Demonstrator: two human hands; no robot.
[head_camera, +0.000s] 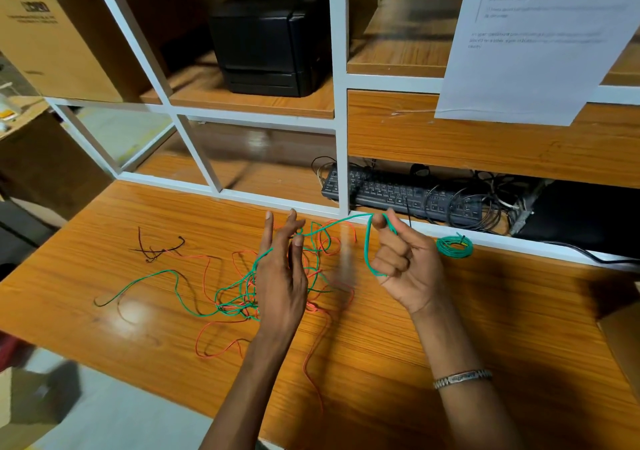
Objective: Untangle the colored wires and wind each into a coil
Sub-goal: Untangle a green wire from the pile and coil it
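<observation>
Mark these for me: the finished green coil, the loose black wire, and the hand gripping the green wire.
green coil [454, 247], head view, on its wound ring.
black wire [156, 250], head view, on its crossed middle strands.
right hand [405, 266], head view, on the palm below the curled fingers.

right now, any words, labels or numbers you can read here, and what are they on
Nothing reads clearly.
Paper sheet hanging on the shelf: printed lines, too blurred to read.
Cardboard box: dark logo and small print, blurred.
Keyboard: key legends too small.
Printer: no label visible.
</observation>
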